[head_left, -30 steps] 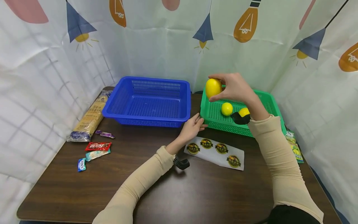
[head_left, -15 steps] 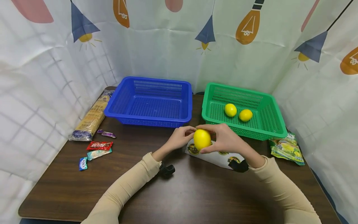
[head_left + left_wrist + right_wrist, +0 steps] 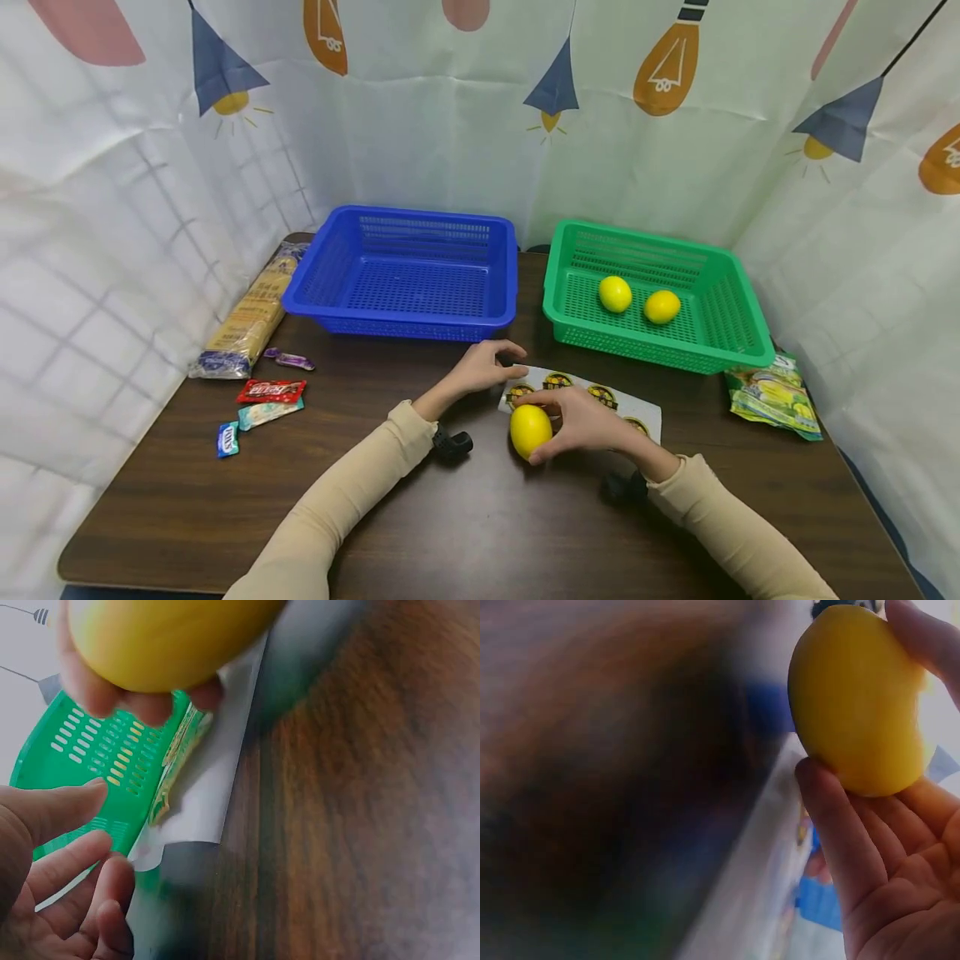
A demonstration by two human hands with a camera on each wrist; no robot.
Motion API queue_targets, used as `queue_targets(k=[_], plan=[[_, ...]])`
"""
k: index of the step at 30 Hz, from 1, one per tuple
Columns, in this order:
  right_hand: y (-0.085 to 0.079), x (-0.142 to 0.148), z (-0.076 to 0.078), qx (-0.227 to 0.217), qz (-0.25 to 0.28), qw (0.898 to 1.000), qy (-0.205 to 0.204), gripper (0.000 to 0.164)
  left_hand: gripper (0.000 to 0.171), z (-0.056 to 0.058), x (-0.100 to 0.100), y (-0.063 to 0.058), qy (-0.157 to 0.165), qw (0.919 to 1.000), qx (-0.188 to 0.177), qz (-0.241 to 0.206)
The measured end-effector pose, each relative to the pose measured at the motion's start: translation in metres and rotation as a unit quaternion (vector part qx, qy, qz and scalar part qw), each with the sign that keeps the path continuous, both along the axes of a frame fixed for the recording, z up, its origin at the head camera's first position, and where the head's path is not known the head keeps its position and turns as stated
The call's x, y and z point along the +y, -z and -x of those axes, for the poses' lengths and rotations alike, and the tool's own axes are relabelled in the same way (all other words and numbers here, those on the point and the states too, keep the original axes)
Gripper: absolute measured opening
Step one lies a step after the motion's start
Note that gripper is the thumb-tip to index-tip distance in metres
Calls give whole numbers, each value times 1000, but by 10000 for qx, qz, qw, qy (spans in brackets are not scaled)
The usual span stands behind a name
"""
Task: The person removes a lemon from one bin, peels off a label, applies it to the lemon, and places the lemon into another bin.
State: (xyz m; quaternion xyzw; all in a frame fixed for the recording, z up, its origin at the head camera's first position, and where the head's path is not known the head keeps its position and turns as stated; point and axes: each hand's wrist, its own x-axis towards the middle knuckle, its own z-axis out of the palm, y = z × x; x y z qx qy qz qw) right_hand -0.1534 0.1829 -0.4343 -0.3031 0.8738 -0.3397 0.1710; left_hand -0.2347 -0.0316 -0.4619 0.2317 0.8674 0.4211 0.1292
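Near the middle of the table my right hand (image 3: 588,423) holds a yellow lemon (image 3: 530,432) between thumb and fingers. In the right wrist view the lemon (image 3: 859,701) fills much of the upper right, with the fingers along its side. My left hand (image 3: 483,367) is at the left end of a white sheet of round black-and-yellow stickers (image 3: 585,392), its fingers loosely bent around nothing. Whether it touches the sheet I cannot tell. Part of the sheet lies behind the right hand. Two more lemons, one round (image 3: 615,294) and one beside it (image 3: 662,307), lie in the green basket (image 3: 637,340).
A blue basket (image 3: 397,323) stands at the back left, beside a long package of noodle-like strands (image 3: 258,312). Small wrapped sweets lie at left, including a red packet (image 3: 272,392) and a purple one (image 3: 291,360). A green-yellow bag (image 3: 776,396) lies at right.
The right hand has carried the lemon from above the green basket down toward the near middle of the table. The left hand has moved from the basket's corner to the sticker sheet's left end.
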Motion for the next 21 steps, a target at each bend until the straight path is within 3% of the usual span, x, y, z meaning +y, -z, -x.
queue_targets(k=[7,13,18,21], plan=[[10,1,1,276,-197,9994,-117,78,39,3,2,-1,104,9996,-119,235],[-6,5,3,588,-351,9973,-267,80,36,4,4,0,86,9996,22,262],[-25,19,22,681,-349,9970,124,62,31,5,7,0,-46,9997,69,237],[-27,26,38,642,-455,9959,452,49,27,5,8,2,-216,9996,-53,169]])
